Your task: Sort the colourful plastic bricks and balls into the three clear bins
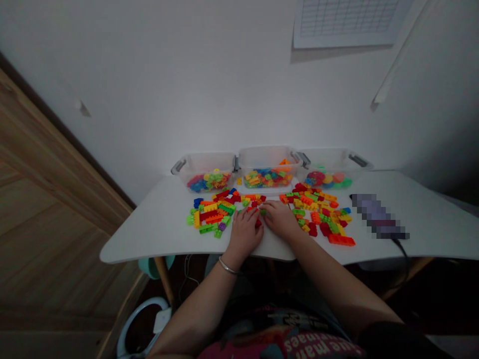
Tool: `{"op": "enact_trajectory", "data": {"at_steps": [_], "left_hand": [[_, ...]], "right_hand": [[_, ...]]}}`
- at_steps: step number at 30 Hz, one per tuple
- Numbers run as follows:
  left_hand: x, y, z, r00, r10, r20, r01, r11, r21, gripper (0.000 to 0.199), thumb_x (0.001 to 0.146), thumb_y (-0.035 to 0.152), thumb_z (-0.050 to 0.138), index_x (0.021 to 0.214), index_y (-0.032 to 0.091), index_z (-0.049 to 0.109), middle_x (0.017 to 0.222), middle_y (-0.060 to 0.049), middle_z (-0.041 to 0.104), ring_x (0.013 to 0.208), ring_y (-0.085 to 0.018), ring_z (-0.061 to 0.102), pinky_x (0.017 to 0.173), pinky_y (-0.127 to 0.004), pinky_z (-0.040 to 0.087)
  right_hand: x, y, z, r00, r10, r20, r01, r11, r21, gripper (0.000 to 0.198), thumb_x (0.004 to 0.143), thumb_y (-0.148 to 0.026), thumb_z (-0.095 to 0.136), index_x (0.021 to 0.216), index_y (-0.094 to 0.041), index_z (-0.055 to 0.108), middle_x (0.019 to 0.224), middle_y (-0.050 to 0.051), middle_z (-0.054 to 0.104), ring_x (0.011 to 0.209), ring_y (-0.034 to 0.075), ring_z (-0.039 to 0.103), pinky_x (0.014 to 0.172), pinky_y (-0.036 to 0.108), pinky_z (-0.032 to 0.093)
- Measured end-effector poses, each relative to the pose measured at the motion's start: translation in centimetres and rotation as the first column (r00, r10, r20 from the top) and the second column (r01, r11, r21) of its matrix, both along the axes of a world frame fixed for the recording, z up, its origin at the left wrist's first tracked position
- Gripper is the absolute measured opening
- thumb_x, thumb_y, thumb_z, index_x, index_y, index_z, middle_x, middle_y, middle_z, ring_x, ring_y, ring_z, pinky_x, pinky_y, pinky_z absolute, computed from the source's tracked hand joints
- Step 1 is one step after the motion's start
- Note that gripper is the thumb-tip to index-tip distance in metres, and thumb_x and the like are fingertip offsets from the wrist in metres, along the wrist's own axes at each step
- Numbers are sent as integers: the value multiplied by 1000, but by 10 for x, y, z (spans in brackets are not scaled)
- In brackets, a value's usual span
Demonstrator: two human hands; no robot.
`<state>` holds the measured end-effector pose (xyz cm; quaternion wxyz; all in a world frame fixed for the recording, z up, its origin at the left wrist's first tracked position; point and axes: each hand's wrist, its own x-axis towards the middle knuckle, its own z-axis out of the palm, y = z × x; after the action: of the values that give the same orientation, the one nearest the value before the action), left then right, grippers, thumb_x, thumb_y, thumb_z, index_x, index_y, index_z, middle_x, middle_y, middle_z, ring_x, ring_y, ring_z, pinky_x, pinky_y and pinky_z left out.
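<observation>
My left hand [245, 230] is at the front middle of the white table, fingers curled over a red toy building brick [258, 223], which shows partly beside the thumb. Close against it, my right hand [281, 219] reaches in from the right with bent fingers. Under its fingertips a green building brick [263, 212] peeks out. The hands cover much of both pieces, so whether they are joined cannot be seen. Loose bricks in mixed colours lie on both sides, with a green brick [208, 228] to the left and a long orange brick [341, 240] to the right.
Three clear plastic bins stand along the wall: a left bin [209, 162], a middle bin [262, 154] and a right bin [329, 158], each holding small coloured pieces. A blurred-out device [377, 215] with a cable lies on the white table [149, 234] at right.
</observation>
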<state>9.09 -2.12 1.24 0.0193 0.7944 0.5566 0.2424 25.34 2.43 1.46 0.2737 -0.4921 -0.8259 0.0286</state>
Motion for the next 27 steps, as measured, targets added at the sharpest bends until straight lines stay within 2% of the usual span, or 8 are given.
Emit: {"op": "enact_trajectory", "data": {"at_steps": [5, 10, 18, 22, 25, 27], "left_hand": [[0, 0, -2, 1000, -3, -8, 3, 1000, 19, 45, 88, 28, 56, 132, 22, 58, 139, -6, 59, 135, -29, 43, 119, -54, 25], [0, -1, 1, 1000, 0, -17, 0, 1000, 3, 47, 87, 28, 57, 133, 19, 57, 139, -7, 59, 135, -30, 44, 120, -54, 24], [2, 0, -2, 998, -33, -57, 35, 999, 28, 44, 93, 23, 46, 136, 18, 53, 145, -9, 54, 140, -25, 41, 120, -52, 26], [3, -3, -3, 995, 83, -55, -78, 992, 102, 51, 88, 31, 54, 138, 20, 51, 152, -8, 45, 145, -32, 31, 120, -60, 20], [5, -4, -4, 981, 189, -33, -185, 977, 102, 62, 83, 34, 59, 142, 17, 47, 154, -12, 42, 144, -34, 32, 120, -58, 20], [6, -4, -5, 975, 218, -39, -214, 973, 81, 68, 81, 34, 60, 144, 14, 45, 154, -16, 41, 143, -33, 35, 120, -55, 22]], "right_hand": [[1, -4, 2, 995, -31, 97, 36, 998, -43, 36, 87, -17, 53, 123, -19, 62, 122, 8, 67, 110, 23, 59, 97, 33, 44], [1, -3, -2, 986, -137, 91, 141, 990, -32, 29, 89, -21, 54, 115, -16, 66, 111, 10, 71, 107, 24, 60, 96, 36, 43], [3, -1, -4, 982, -185, 26, 186, 982, -43, 26, 86, -22, 58, 108, -14, 70, 107, 11, 71, 103, 26, 59, 97, 37, 43], [5, 2, -8, 980, -192, -41, 192, 981, -21, 26, 85, -22, 58, 107, -15, 70, 104, 11, 71, 101, 27, 59, 96, 38, 44], [6, 4, -11, 975, -204, -90, 203, 979, -18, 25, 83, -22, 59, 105, -16, 70, 103, 11, 71, 100, 27, 59, 95, 39, 45], [6, 5, -12, 973, -206, -109, 205, 979, -12, 25, 82, -21, 59, 104, -15, 70, 102, 11, 71, 99, 27, 60, 94, 40, 45]]}}
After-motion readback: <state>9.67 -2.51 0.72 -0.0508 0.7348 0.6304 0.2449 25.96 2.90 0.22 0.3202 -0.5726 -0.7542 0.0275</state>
